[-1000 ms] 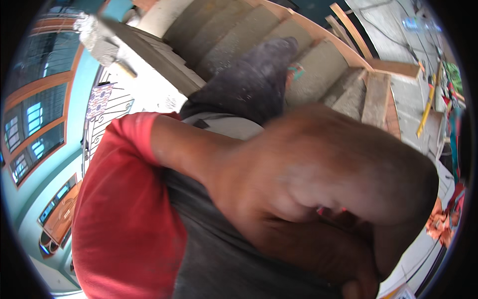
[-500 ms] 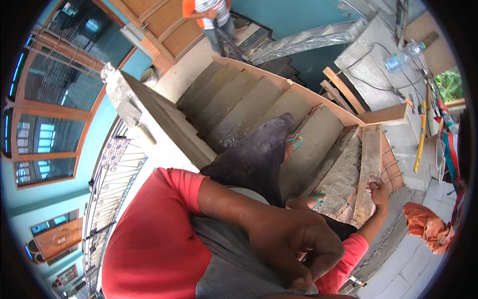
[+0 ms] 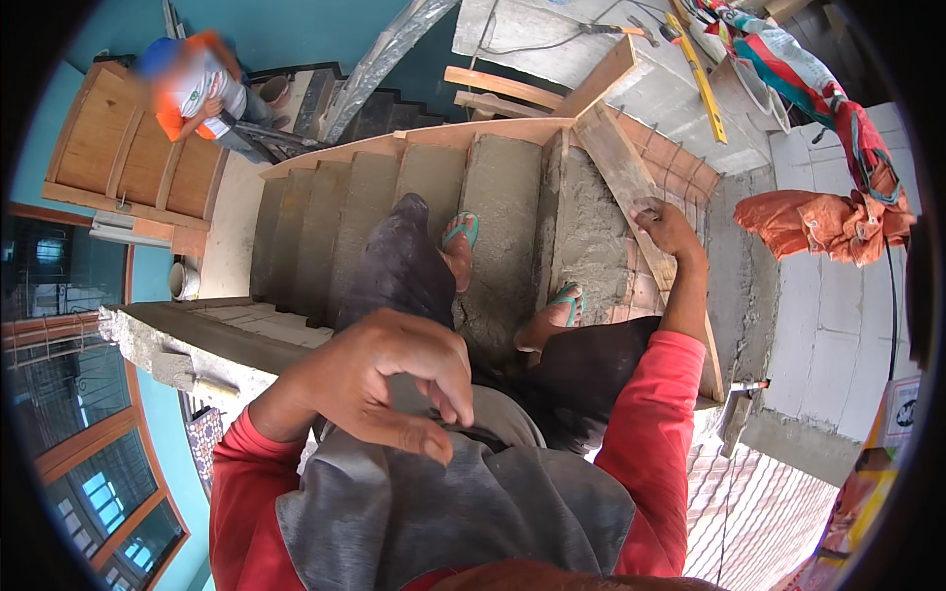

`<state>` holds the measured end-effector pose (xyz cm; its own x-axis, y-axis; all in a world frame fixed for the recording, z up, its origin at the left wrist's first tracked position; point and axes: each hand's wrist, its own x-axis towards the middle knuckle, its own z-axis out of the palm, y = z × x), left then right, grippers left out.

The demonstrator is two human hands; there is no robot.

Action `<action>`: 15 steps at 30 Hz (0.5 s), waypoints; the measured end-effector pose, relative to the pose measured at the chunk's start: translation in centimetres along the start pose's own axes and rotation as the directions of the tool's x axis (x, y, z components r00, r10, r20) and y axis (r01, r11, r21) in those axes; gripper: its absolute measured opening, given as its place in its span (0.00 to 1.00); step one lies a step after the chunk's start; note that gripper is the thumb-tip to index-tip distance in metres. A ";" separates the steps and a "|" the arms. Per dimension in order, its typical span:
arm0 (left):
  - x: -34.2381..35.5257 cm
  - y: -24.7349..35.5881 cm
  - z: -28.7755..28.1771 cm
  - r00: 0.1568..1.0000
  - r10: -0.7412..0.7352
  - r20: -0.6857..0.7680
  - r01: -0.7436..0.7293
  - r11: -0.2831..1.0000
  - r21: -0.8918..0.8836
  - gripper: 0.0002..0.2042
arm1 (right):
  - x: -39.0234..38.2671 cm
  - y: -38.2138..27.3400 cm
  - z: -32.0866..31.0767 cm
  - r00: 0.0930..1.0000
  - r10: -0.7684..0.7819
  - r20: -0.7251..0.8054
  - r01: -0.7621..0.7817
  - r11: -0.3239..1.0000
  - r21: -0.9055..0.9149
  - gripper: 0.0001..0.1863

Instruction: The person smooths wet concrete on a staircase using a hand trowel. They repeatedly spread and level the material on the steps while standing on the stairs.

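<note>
My left hand (image 3: 394,379) hovers in front of my lap, fingers curved and thumb apart, with nothing in it. On the right, my right hand (image 3: 668,229) grips a long wooden board (image 3: 623,167) with curled fingers; part of the grip is hidden. The board lies aslant across the upper end of the concrete steps (image 3: 503,207). Beside it is rough wet-looking concrete (image 3: 593,212), and beyond it a wire-tied rebar grid (image 3: 680,163) shows over reddish panels. My sandalled feet rest on two of the steps.
A formwork board (image 3: 434,133) edges the stairs. On the far grey ledge lie a yellow spirit level (image 3: 700,84) and a hammer (image 3: 642,32). An orange sack (image 3: 823,225) hangs at right. A trowel (image 3: 192,376) rests on the left wall. Another person (image 3: 202,98) stands at the far left.
My view has turned, so the stairs now run leftward. My left hand has shifted left and its fingers have spread from a tighter curl. The right hand remains at the board.
</note>
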<state>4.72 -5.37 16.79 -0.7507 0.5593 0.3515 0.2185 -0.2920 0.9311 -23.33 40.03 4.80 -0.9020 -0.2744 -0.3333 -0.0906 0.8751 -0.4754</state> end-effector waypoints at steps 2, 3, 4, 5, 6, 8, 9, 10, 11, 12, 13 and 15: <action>0.1 0.4 -0.3 0.988 -0.005 -0.154 0.032 0.984 0.176 0.17 | -0.2 -0.2 0.1 1.000 0.002 -0.021 -0.003 1.000 -0.029 0.29; 0.1 0.4 -0.3 0.988 -0.017 -0.153 0.051 0.974 0.222 0.17 | -0.3 -0.4 0.2 1.000 0.000 -0.031 -0.001 0.999 -0.044 0.30; 0.2 0.4 -0.2 0.988 -0.028 -0.153 0.069 0.961 0.268 0.17 | -0.4 -0.7 0.1 0.999 0.040 0.009 -0.040 0.999 -0.022 0.31; 0.4 0.4 -0.3 0.988 -0.035 -0.148 0.081 0.945 0.316 0.16 | -0.4 -0.2 0.2 1.000 0.024 -0.006 -0.024 0.999 -0.024 0.31; 0.5 0.1 -0.2 0.991 -0.075 -0.115 0.109 0.941 0.321 0.16 | -0.4 0.2 0.4 1.000 0.008 -0.021 -0.009 1.000 -0.026 0.31; 0.1 -0.9 0.4 0.986 -0.161 -0.050 0.169 0.926 0.336 0.15 | -0.1 0.9 0.7 1.000 -0.012 -0.027 0.011 0.999 -0.035 0.31; -0.3 -1.4 0.6 0.979 -0.201 -0.032 0.201 0.926 0.320 0.14 | 0.0 0.9 0.8 1.000 -0.014 -0.020 0.013 0.999 -0.042 0.31; -1.0 -1.9 0.8 0.970 -0.241 -0.010 0.233 0.924 0.304 0.14 | 0.0 0.9 0.8 1.000 -0.015 -0.015 0.014 0.999 -0.048 0.31; -1.5 -2.4 0.9 0.960 -0.279 0.014 0.263 0.921 0.287 0.14 | -0.1 0.6 0.8 1.000 -0.006 -0.005 0.005 0.999 -0.050 0.31; -1.8 -2.5 1.2 0.949 -0.314 0.010 0.294 0.899 0.325 0.11 | -0.2 0.0 0.7 1.000 0.000 0.010 0.001 0.999 -0.053 0.31; -2.3 -2.7 1.3 0.934 -0.357 0.020 0.331 0.883 0.332 0.10 | -0.3 -0.7 0.7 1.000 0.006 0.025 -0.005 0.999 -0.054 0.31; -2.8 -3.4 1.5 0.900 -0.433 0.045 0.390 0.849 0.356 0.08 | -0.5 -0.7 0.4 1.000 0.001 0.021 0.001 0.997 -0.078 0.32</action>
<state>7.01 -4.75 12.75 -0.7425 0.6648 -0.0822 0.1146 0.2469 0.9622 -22.68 39.40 4.92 -0.8930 -0.2823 -0.3507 -0.1241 0.9032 -0.4109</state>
